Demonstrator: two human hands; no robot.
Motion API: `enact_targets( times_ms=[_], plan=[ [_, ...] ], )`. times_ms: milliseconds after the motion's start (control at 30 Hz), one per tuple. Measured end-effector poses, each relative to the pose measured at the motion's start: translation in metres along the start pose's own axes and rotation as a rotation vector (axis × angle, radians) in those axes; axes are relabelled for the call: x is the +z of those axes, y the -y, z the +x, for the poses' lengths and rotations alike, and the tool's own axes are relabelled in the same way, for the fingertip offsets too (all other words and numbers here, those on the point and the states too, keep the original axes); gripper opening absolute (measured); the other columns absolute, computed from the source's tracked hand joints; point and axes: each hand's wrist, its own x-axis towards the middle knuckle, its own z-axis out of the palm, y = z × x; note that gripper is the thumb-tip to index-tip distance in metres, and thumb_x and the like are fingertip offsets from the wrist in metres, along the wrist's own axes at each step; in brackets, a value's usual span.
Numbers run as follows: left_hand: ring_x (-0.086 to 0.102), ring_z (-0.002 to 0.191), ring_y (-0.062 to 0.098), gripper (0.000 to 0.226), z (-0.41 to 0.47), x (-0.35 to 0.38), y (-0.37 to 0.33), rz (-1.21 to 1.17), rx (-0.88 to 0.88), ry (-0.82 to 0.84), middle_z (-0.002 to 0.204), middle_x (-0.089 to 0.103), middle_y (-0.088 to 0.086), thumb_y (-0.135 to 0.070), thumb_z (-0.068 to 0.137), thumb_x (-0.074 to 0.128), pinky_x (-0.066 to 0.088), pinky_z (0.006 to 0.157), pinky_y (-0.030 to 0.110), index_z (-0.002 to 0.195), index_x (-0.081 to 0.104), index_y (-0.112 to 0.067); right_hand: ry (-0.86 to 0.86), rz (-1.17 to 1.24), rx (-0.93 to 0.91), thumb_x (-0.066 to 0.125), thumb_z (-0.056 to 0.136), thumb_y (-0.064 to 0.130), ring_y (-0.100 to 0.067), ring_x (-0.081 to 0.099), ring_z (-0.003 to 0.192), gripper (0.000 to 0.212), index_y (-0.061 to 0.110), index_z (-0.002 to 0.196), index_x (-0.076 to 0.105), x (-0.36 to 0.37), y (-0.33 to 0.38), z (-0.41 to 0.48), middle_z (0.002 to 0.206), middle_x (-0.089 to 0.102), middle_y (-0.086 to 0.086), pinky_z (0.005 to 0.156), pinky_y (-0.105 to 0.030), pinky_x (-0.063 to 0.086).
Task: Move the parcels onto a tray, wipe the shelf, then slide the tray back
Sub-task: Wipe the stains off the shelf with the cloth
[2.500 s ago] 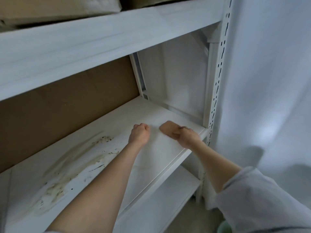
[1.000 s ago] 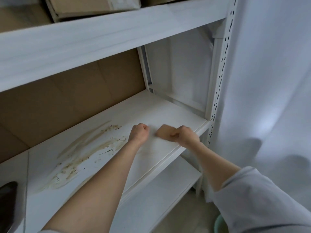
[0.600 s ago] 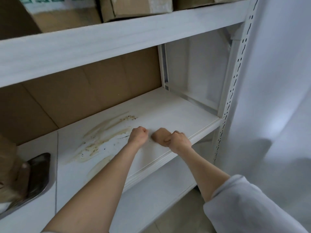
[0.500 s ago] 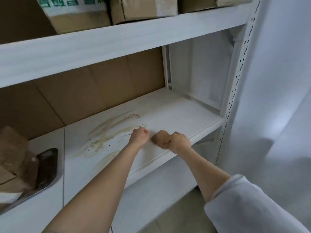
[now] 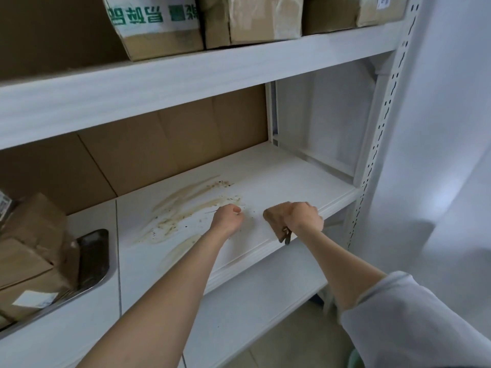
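Right hand [image 5: 303, 216] is gripping a cloth [image 5: 273, 220] just right of the stain [image 5: 186, 208] on the shelf [image 5: 292, 176]. Left hand [image 5: 227, 216], fisted and empty, is touching the stain's edge, nearer than earlier. Parcels [image 5: 32, 251] are sitting on the tray [image 5: 93, 256], left of the stain.

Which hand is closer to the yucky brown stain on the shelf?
Left. The left hand sits fisted right at the stain's right edge. The right hand, gripping the brown cloth, is farther right, near the shelf's front edge.

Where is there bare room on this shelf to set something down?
Bare: the back right of the shelf, between the stains and the end panel. Crowded: left end, where the tray holds parcels. Front middle: left hand, right hand with cloth.
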Motion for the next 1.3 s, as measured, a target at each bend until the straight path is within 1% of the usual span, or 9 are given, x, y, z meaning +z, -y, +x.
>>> enact_targets(
  times_ms=[100, 300, 500, 667, 767, 967, 1100, 1200, 1300],
  plan=[
    [0.045, 0.131, 0.021, 0.038, 0.005, -0.002, 0.005, -0.011, 0.011, 0.018, 0.142, 0.048, 0.006, -0.017, 0.097, 0.046, 0.036, 0.104, 0.027, 0.133, 0.053, -0.009, 0.08, -0.033, 0.124, 0.05, 0.088, 0.025, -0.029, 0.056, 0.11, 0.041, 0.016, 0.129, 0.045, 0.011, -0.003, 0.007, 0.119, 0.059, -0.009, 0.083, -0.036, 0.042],
    [0.055, 0.109, 0.027, 0.025, 0.025, -0.001, 0.02, -0.078, -0.009, 0.067, 0.116, 0.057, 0.006, -0.013, 0.094, 0.047, 0.047, 0.094, 0.033, 0.111, 0.065, -0.015, 0.113, -0.007, 0.117, 0.05, 0.086, 0.03, -0.029, 0.06, 0.102, 0.034, 0.012, 0.113, 0.06, 0.026, 0.013, 0.02, 0.111, 0.061, -0.009, 0.078, -0.034, 0.05],
    [0.061, 0.085, 0.02, 0.023, 0.038, 0.0, 0.0, -0.461, -0.065, 0.107, 0.106, 0.059, 0.004, -0.016, 0.096, 0.048, 0.053, 0.077, 0.034, 0.113, 0.061, -0.01, 0.053, 0.571, -0.038, 0.058, 0.078, 0.007, -0.029, 0.059, 0.094, 0.012, 0.019, 0.08, 0.055, 0.009, 0.026, 0.039, 0.091, 0.06, -0.008, 0.082, -0.039, 0.051],
    [0.047, 0.123, 0.024, 0.053, 0.049, -0.003, -0.028, -0.487, -0.076, 0.134, 0.141, 0.045, 0.005, -0.034, 0.089, 0.052, 0.041, 0.106, 0.042, 0.138, 0.043, -0.017, 0.207, 1.001, 0.028, 0.052, 0.081, -0.005, -0.024, 0.059, 0.073, 0.02, 0.013, 0.081, 0.06, -0.026, 0.034, 0.034, 0.082, 0.061, -0.012, 0.059, -0.03, 0.051],
    [0.037, 0.134, 0.019, 0.063, 0.056, -0.004, -0.04, -0.515, 0.048, 0.174, 0.149, 0.035, -0.002, -0.017, 0.088, 0.052, 0.032, 0.104, 0.028, 0.147, 0.031, -0.022, 0.323, 1.006, -0.02, 0.049, 0.079, -0.008, -0.026, 0.061, 0.071, 0.024, 0.008, 0.09, 0.062, -0.038, 0.037, 0.033, 0.082, 0.063, -0.014, 0.055, -0.027, 0.052],
    [0.058, 0.087, 0.018, 0.018, 0.071, 0.005, -0.042, -0.358, 0.079, 0.055, 0.08, 0.064, -0.002, -0.012, 0.083, 0.061, 0.049, 0.082, 0.03, 0.069, 0.066, -0.022, 0.126, 0.751, 0.018, 0.051, 0.082, -0.006, -0.025, 0.057, 0.092, 0.042, 0.012, 0.12, 0.058, -0.03, 0.03, 0.05, 0.104, 0.058, -0.012, 0.072, -0.028, 0.05],
    [0.057, 0.081, 0.023, 0.023, 0.073, 0.01, -0.045, -0.408, 0.039, 0.08, 0.082, 0.06, 0.005, -0.017, 0.09, 0.054, 0.056, 0.078, 0.039, 0.068, 0.057, -0.023, 0.05, 0.615, 0.056, 0.057, 0.083, 0.0, -0.024, 0.053, 0.098, 0.046, 0.016, 0.126, 0.054, -0.025, 0.026, 0.054, 0.115, 0.056, -0.01, 0.076, -0.029, 0.046],
    [0.059, 0.082, 0.023, 0.02, 0.07, 0.008, -0.056, -0.511, 0.017, 0.145, 0.092, 0.06, 0.008, -0.018, 0.096, 0.049, 0.052, 0.057, 0.03, 0.076, 0.052, -0.02, 0.295, 0.756, 0.075, 0.066, 0.086, 0.029, -0.024, 0.057, 0.105, 0.046, 0.018, 0.129, 0.053, -0.029, 0.029, 0.047, 0.118, 0.059, -0.006, 0.081, -0.034, 0.05],
    [0.065, 0.084, 0.023, 0.015, 0.061, 0.003, -0.067, -0.741, 0.003, 0.336, 0.099, 0.063, 0.011, -0.008, 0.096, 0.047, 0.059, 0.06, 0.031, 0.086, 0.058, -0.011, 0.577, 0.862, 0.039, 0.066, 0.086, 0.043, -0.026, 0.064, 0.107, 0.043, 0.018, 0.121, 0.06, -0.03, 0.031, 0.041, 0.115, 0.067, -0.007, 0.089, -0.04, 0.054]
  ],
)
